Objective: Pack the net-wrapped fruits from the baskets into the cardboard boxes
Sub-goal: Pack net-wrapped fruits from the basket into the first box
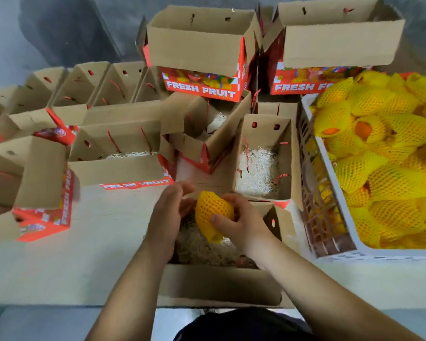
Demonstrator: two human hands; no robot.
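One fruit in yellow foam net (213,212) is held over the open cardboard box (219,284) right in front of me. My right hand (241,223) grips its right side, thumb across the net. My left hand (169,215) cups its left side, fingers curled against it. The box has pale shredded paper (199,249) on its floor and no other fruit showing. A white plastic basket (330,193) at the right is heaped with several more net-wrapped fruits (384,153).
Several open cardboard boxes printed "FRESH FRUIT" crowd the white table: one with shredded paper (258,168) just beyond my hands, a tilted one (207,134), a row at left (116,153), and two stacked at the back (202,52). Bare tabletop (96,242) lies at my left.
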